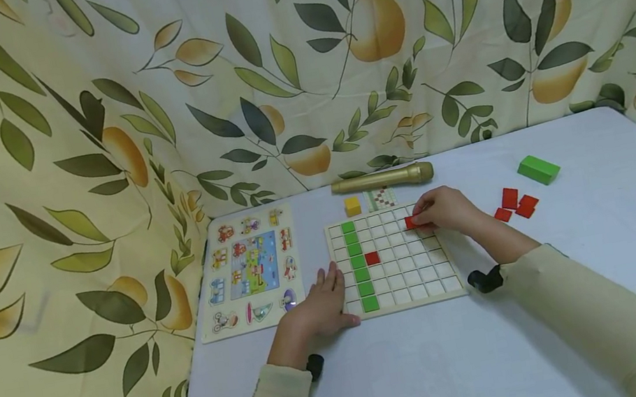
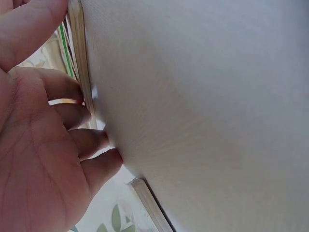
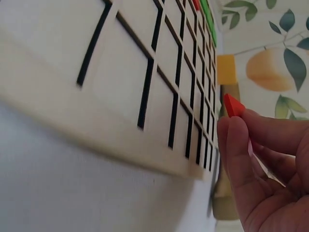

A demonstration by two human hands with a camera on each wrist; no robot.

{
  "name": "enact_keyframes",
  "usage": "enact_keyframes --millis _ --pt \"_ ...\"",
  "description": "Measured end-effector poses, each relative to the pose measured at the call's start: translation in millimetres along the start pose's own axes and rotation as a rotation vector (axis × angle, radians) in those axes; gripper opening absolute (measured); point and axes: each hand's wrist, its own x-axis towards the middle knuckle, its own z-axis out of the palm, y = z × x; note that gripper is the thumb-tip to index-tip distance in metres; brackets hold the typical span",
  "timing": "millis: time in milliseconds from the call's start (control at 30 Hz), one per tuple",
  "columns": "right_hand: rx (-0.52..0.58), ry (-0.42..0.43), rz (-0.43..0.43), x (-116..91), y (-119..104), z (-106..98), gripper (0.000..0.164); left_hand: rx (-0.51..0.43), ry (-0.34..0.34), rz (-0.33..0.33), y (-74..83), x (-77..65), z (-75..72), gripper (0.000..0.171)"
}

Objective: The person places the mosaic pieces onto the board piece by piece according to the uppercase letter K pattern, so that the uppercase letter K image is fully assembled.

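A white grid board [image 1: 404, 307] lies on the table, with a column of green tiles [image 1: 361, 276] near its left side. Just right of that column, one red tile [image 1: 372, 258] sits in a cell. My right hand [image 1: 450, 209] pinches another red tile [image 3: 233, 105] between thumb and fingers, over the board's upper right part. In the right wrist view this tile is held up off the grid. Against the board's left edge rests my left hand [image 1: 320, 308], fingers fairly straight and spread. The left wrist view shows its fingertips by the wooden edge [image 2: 82, 58].
Several loose red tiles [image 1: 527, 206] and a green block [image 1: 538, 169] lie to the right. Behind the board are a gold microphone [image 1: 381, 179], a yellow cube [image 1: 353, 206] and a small checkered card [image 1: 380, 198]. A picture puzzle board [image 1: 210, 329] lies left.
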Motion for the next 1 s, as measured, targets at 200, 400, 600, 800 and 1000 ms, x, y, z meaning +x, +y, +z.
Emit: enact_keyframes --millis 200,400,600,800,1000 --pt "0.036 -0.034 -0.036 6.6 -10.6 15.2 0.019 0.011 -0.004 -0.001 -1.4 1.9 1.3 0.100" --pt "-0.005 -0.061 -0.067 12.7 -18.2 29.5 0.014 0.013 -0.010 -0.003 -1.1 0.9 0.9 0.100" --pt "0.033 -0.106 -0.065 12.9 -25.8 40.4 0.012 0.006 -0.008 -0.006 -0.1 -0.4 0.0 0.099" --pt "0.033 -0.126 -0.062 11.4 -30.7 45.2 0.012 0.007 -0.003 -0.007 -0.5 0.1 0.4 0.099" --pt "-0.031 -0.124 -0.081 13.5 -32.3 48.1 0.012 0.007 -0.004 -0.003 -0.7 0.0 0.0 0.098"
